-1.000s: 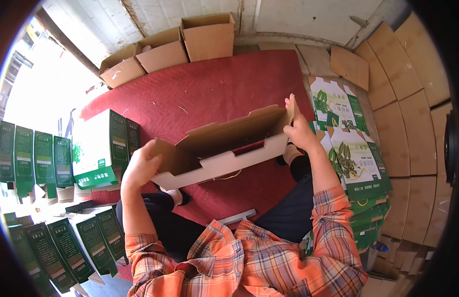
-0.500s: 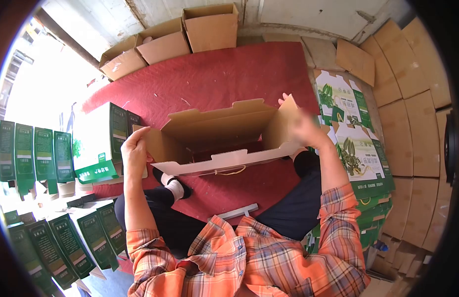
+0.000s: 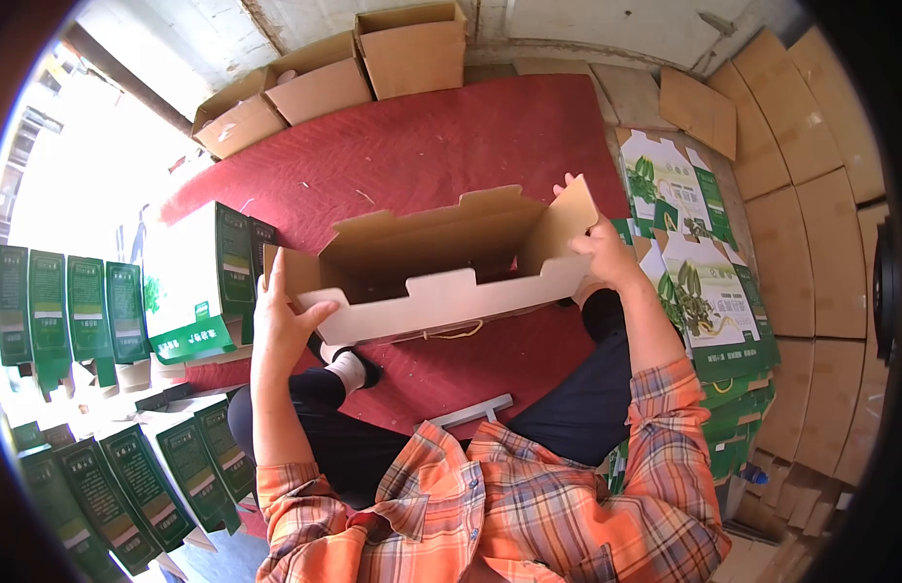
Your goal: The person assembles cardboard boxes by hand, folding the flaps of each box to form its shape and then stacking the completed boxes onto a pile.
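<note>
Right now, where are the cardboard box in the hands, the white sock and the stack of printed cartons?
cardboard box (image 3: 441, 296), head view, on its pale front flap.
white sock (image 3: 348, 367), head view, on the foot.
stack of printed cartons (image 3: 699, 311), head view, on the top sheet.

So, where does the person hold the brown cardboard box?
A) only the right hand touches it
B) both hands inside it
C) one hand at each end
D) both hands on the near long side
C: the left hand holds the left end flap of the cardboard box and the right hand holds the right end flap, with the box open at the top above the red mat.
</note>
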Available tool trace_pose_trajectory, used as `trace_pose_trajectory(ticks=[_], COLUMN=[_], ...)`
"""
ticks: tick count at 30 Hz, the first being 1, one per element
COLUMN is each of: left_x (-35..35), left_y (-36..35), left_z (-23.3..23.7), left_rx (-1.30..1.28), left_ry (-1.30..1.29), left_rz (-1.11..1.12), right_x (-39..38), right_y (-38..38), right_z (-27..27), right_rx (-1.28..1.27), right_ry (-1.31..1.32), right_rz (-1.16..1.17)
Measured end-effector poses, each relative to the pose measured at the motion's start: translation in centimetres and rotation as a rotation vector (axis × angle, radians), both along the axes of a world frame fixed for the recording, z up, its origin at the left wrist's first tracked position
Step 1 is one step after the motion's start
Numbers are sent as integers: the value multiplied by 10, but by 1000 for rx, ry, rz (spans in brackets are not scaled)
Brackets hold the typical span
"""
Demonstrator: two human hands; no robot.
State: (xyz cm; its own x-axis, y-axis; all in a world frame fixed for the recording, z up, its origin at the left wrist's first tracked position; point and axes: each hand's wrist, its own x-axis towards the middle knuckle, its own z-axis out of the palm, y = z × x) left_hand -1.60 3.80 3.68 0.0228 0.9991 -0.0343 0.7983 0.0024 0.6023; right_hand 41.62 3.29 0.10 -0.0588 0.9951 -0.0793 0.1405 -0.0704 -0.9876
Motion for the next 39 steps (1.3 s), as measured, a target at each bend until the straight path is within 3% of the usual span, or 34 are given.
trace_pose_trajectory(ticks=[3, 6, 8, 9, 11, 14, 18, 23, 25, 27, 29, 31, 33, 35, 39], left_x=[4, 23, 32, 35, 43, 38, 42, 41, 33, 30, 34, 37, 41, 43, 53], left_y=[4, 4, 3, 2, 2, 3, 2, 5, 11, 8, 9, 7, 6, 10, 14], left_z=[-24, -31, -38, -42, -33, -47, -61, -56, -52, -42, -45, -46, -47, -51, -40], left_rx=[181, 167, 183, 205, 145, 336, 598, 524, 608, 675, 674, 617, 591, 511, 517], left_ry=[99, 153, 233, 251, 170, 272, 279, 65, 123, 467, 659, 560, 460, -121, 204], left_rz=[59, 113, 115, 108, 101, -51, -283, -219, -93, 42, 34, -147, -131, -206, -243], right_x=[9, 9, -2, -10, -20, -36, -28, -26, -25, -25, -27, -29, -29, -29, -30], right_y=[7, 10, 5, 2, 0, -5, -2, -4, -3, -3, -4, -7, -9, -11, -14], right_z=[-7, -9, -11, -17, -21, -9, -16, -17, -17, -18, -17, -10, -5, -4, -3], right_rx=[-75, -116, 71, 139, 197, 80, 95, 94, 102, 109, 140, 110, 86, 123, 83], right_ry=[88, 217, -128, -164, -423, -580, -550, -483, -482, -481, -517, -527, -541, -531, -537], right_rz=[-36, -65, -12, -30, 36, 11, 24, 58, 66, 71, 79, 87, 98, 105, 98])
